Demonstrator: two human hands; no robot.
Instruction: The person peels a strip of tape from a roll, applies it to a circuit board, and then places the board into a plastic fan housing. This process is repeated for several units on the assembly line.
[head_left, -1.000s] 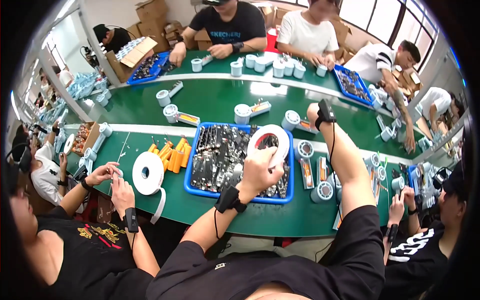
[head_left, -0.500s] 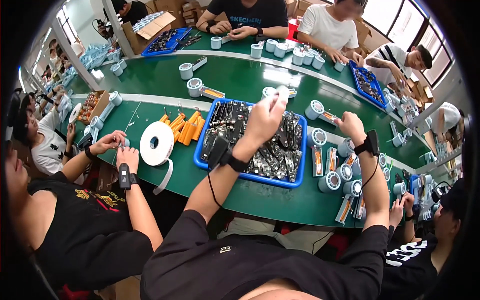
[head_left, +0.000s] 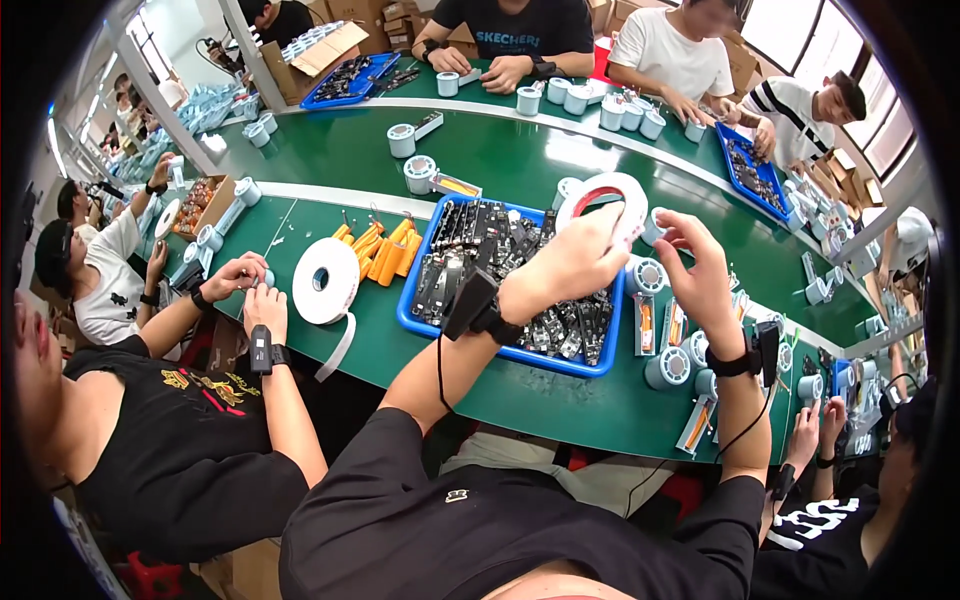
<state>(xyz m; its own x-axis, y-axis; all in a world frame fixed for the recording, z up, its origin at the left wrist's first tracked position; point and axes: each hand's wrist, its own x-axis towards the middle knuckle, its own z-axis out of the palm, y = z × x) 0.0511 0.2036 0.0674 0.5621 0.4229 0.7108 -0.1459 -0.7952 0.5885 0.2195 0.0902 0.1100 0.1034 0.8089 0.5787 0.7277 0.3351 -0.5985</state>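
Observation:
My left hand grips a roll of white tape with a red inner ring, held above the far right part of a blue tray. Dark circuit boards fill that tray. To the right of the roll, my right hand is raised with its fingers curved and apart, and nothing shows in it. Below the right hand stand several pale blue round housings, some with long cases that hold orange parts. My left fingers partly cover the roll.
A second white tape roll lies left of the tray, its loose end over the table edge. Orange cylindrical cells with wires lie between them. More housings rest on the green surface beyond. A co-worker's hands work at left.
My left hand has turned the roll, so its ring face now shows, and has come lower. My right hand has opened its fingers and moved slightly toward the roll.

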